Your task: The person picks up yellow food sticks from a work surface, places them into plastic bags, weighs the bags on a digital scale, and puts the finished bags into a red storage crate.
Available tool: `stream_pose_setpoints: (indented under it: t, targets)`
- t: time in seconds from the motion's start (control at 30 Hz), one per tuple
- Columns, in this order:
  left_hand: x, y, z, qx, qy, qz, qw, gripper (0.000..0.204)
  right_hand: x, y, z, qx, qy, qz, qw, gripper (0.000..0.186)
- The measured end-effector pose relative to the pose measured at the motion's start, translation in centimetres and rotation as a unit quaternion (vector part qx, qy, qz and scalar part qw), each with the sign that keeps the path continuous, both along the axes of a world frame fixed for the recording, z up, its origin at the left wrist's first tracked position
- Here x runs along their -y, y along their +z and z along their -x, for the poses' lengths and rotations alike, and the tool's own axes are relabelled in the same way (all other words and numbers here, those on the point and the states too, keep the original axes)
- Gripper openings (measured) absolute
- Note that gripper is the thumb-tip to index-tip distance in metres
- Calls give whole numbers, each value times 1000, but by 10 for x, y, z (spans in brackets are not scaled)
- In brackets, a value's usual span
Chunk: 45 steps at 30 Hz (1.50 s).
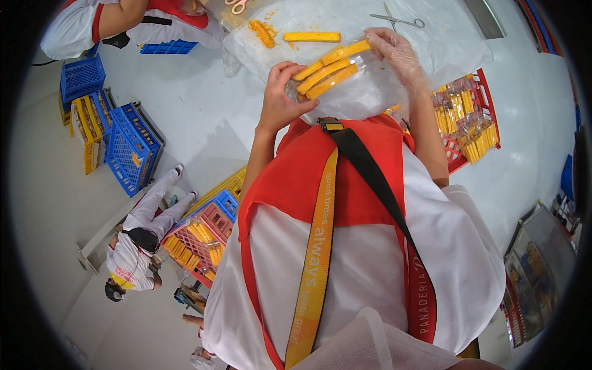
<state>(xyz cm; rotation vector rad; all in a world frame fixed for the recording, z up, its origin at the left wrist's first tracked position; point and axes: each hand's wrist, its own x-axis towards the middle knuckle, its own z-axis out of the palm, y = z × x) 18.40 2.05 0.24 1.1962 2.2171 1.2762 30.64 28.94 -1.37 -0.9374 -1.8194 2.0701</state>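
My left hand point(280, 98), bare, is closed round one side of a clear plastic bag point(354, 94) just in front of my red apron. Inside or over the bag, yellow bread-like sticks point(327, 74) lie side by side. My right hand point(398, 58), in a clear plastic glove, has its fingers closed at the far end of the uppermost stick point(354, 49). How far that stick sits inside the bag I cannot tell. Beyond them, a single yellow stick point(311, 37) and a heap of broken yellow pieces point(262, 34) rest on the plastic-covered table point(444, 49).
Metal scissors point(398, 20) lie at the table's far side, and pink-handled scissors point(236, 6) at its far left. A red crate point(456, 154) with bagged yellow sticks stands at my right. Blue crates point(126, 148), a pink crate point(216, 222) and co-workers point(139, 246) are to the left.
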Motion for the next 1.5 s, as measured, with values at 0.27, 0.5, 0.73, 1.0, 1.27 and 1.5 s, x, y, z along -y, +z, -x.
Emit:
stream_pose_setpoints:
  t: [0.27,0.5,0.73,1.0,1.27,1.5]
  targets:
    - [0,-3,-5,90,40,-18,995,59,14,-6,2,27,-3,-2,1000,39]
    - [1,-5,-6,82,38,-14,996,60,24,7,5,26,147,-16,989,44]
    - [7,3,4,434,71,-114,891,43,4,22,-6,-32,112,-145,983,31]
    - [11,25,-4,511,81,-104,849,46,15,51,-7,-17,109,20,994,23]
    - [24,123,-23,187,-227,-103,950,53,-11,44,-42,-13,-18,-9,1000,21]
    - [22,117,-70,391,-288,-151,861,21,-3,62,-90,-93,-32,-47,994,22]
